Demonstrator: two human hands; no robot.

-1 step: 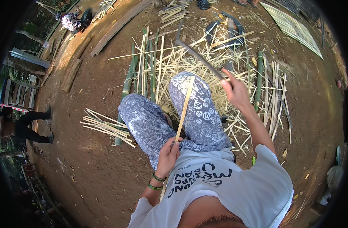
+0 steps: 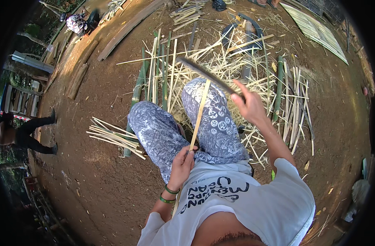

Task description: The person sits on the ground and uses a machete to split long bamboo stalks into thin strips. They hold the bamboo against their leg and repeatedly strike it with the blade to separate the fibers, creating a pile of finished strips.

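Observation:
A pale, narrow bamboo strip (image 2: 201,108) runs up from my lap and leans over my right knee. My left hand (image 2: 182,163) is closed around its lower part, close to my waist. A long dark-bladed machete (image 2: 204,74) is gripped in my right hand (image 2: 253,107), its index finger stretched along the back of the handle. The blade points to the far left and passes across the strip's upper end above the knee; whether they touch I cannot tell. The fingers hide most of the machete's handle.
Thin bamboo shavings (image 2: 220,65) cover the ground beyond my knees. Cut strips (image 2: 115,137) lie in a bundle at left, and more strips (image 2: 296,102) at right beside a green bamboo pole (image 2: 279,88). A black rubber ring (image 2: 259,33) lies farther off. A person (image 2: 27,133) stands far left.
My right hand has come slightly nearer and to the left, bringing the machete's blade down closer to my right knee. My left hand and the bamboo strip have hardly moved.

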